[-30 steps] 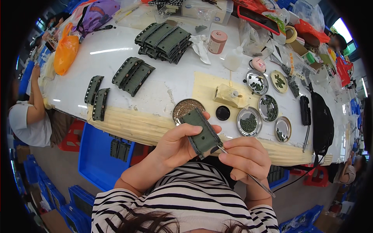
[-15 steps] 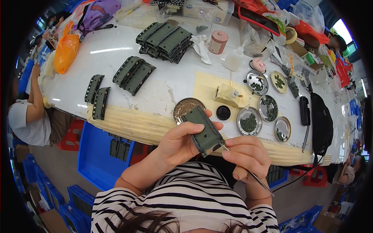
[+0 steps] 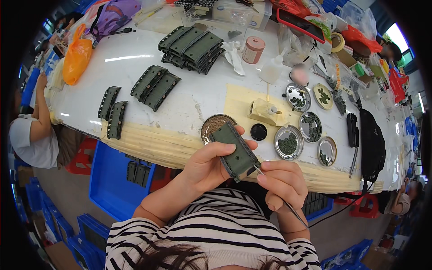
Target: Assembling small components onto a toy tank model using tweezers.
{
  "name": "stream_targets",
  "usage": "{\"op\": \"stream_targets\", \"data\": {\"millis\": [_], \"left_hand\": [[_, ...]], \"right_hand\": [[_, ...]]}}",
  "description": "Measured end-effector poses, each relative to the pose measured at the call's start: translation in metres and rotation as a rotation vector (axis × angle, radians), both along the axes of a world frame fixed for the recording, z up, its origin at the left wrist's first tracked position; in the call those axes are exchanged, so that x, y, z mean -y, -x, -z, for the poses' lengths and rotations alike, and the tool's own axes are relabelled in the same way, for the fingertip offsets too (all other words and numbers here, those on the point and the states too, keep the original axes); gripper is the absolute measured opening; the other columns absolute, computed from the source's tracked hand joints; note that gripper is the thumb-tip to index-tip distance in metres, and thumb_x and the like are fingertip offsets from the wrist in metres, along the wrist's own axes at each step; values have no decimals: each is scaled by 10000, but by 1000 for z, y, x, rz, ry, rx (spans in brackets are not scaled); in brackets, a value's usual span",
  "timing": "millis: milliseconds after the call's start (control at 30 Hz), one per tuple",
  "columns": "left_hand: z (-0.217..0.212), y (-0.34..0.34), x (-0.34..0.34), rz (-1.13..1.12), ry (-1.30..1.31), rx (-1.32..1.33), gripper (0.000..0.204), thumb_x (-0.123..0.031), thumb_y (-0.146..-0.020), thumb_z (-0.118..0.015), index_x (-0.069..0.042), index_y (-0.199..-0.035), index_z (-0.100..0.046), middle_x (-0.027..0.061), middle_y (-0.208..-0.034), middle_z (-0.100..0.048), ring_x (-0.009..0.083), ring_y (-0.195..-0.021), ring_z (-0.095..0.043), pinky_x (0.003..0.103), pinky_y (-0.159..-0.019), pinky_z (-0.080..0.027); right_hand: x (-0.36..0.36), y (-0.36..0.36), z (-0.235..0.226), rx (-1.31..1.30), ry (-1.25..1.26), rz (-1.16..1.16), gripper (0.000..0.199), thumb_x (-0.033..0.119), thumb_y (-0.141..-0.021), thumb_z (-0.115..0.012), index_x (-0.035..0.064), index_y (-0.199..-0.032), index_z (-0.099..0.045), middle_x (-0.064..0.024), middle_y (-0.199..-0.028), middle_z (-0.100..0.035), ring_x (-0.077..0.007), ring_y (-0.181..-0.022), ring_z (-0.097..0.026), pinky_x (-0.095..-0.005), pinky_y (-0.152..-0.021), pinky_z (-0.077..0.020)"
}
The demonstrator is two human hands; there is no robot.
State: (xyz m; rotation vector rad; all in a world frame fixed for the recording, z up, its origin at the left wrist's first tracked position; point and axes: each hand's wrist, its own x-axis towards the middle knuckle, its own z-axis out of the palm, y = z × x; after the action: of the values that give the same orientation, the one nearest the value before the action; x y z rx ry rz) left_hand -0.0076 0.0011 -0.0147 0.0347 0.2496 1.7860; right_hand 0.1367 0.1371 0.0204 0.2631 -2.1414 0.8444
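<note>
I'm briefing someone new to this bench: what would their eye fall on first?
Probably the two hands at lower centre: the left hand holds a dark green piece while the right hand holds a thin metal tool, its tip at the piece's right edge. Next, the bright orange bag at the table's far left, and the big blue tray below the near edge, left of centre.

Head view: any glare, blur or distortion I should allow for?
Head view: a glare streak whitens the table at left; the table's near edge bows, fisheye-style; the pink round item is blurred; the green piece in the left hand looks fairly clear.
</note>
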Motion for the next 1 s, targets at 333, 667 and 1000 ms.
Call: {"op": "stream_targets", "data": {"millis": [333, 667, 1000], "left_hand": [[-1, -2, 2, 28, 20, 73, 392, -64, -901, -530, -92, -1283, -447, 215, -1214, -565, 310, -1084, -609, 448, -903, -543], [-3, -4, 1, 32, 87, 88, 394, -71, -902, -535, -105, -1285, -448, 211, -1234, -551, 312, -1068, -615, 445, -867, -554], [-4, 0, -2, -26, 67, -15, 390, -80, -910, -522, -94, -1290, -439, 206, -1232, -568, 290, -1092, -609, 444, -891, -540]], "right_hand": [[1, 0, -1, 1, -14, 28, 322, 307, -842, -636, 25, -989, -683, -84, -890, -657, -267, -882, -664, -328, -725, -543], [-3, -4, 2, 21, 3, -24, 326, 264, -816, -690, 30, -1043, -683, -82, -945, -664, -274, -948, -657, -336, -755, -544], [-6, 3, 5, 5, 39, -14, 355, 288, -807, -689, 26, -1046, -675, -81, -944, -653, -282, -939, -657, -350, -762, -541]]}}
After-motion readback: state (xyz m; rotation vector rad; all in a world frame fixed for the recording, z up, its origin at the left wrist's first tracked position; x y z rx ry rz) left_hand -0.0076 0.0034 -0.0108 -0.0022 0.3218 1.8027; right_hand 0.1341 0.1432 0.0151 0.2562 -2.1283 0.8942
